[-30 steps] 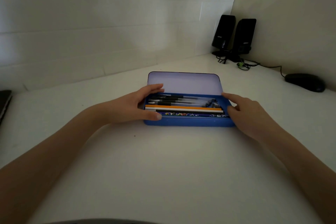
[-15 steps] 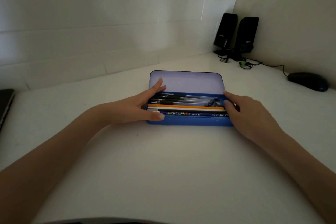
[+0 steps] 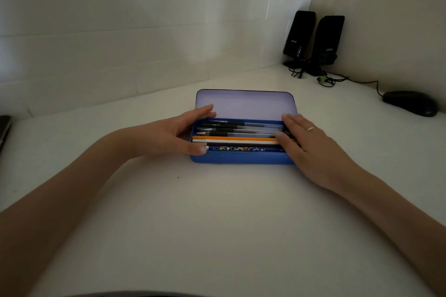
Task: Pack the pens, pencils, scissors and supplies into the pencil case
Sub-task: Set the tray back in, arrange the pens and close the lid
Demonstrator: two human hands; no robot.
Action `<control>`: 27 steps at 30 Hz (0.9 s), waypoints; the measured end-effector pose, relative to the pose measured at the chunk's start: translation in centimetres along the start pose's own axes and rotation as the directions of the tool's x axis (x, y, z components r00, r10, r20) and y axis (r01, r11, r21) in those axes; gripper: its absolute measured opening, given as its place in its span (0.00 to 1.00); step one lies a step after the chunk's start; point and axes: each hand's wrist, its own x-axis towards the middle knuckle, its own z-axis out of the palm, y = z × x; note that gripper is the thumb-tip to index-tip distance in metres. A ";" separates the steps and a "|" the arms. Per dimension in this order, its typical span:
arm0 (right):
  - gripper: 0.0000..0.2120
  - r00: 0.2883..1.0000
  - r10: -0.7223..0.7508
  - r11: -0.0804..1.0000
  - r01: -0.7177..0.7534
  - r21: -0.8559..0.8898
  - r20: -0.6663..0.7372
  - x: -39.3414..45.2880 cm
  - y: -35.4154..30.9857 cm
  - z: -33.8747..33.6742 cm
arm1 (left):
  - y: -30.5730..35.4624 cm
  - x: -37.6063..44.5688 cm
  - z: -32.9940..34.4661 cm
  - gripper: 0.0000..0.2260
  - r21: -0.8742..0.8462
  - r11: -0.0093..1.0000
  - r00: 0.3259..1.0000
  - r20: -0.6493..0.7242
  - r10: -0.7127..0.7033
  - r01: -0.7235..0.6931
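A blue pencil case point(image 3: 241, 159) lies open on the white desk, its pale lid point(image 3: 245, 105) tilted back. Inside lie several clear pens with black grips point(image 3: 241, 129), an orange pencil point(image 3: 234, 138), a white one, a black one and a patterned blue one point(image 3: 243, 149). My left hand point(image 3: 178, 134) cups the case's left end, thumb on the front corner, fingers at the back wall. My right hand point(image 3: 306, 146) lies flat over the right end, fingers resting on the pens' ends. A ring shows on it.
Two black speakers point(image 3: 313, 41) with tangled cables stand in the far right corner. A black mouse point(image 3: 411, 103) sits at the right edge. A dark flat object point(image 3: 3, 128) pokes in at the left edge. White walls close off the back.
My right hand has slid left and forward onto the right end of the case, now covering the pens' ends. My left hand's fingers have shifted up toward the lid's left corner.
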 end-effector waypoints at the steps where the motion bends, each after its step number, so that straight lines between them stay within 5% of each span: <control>1: 0.29 1.000 -0.004 1.000 0.004 -0.028 0.005 0.0 0.0 -0.1 | 0.0 0.0 -0.1 0.51 0.003 1.000 1.000 0.006 -0.003 0.003; 6: 0.28 0.999 -0.023 0.998 0.021 -0.062 -0.043 -0.1 0.2 0.3 | 0.1 0.1 -0.2 0.49 -0.005 1.000 0.999 0.032 -0.006 0.006; 15: 0.26 0.947 0.079 0.975 -0.008 0.223 -0.310 -0.3 0.1 -0.8 | 0.7 -0.1 -0.3 0.44 0.018 0.999 0.999 0.014 -0.031 0.031; 27: 0.20 0.985 0.120 0.911 -0.059 0.409 -0.126 -0.3 -0.7 -0.7 | 1.3 -0.3 0.4 0.33 0.048 0.997 0.998 -0.038 -0.056 0.057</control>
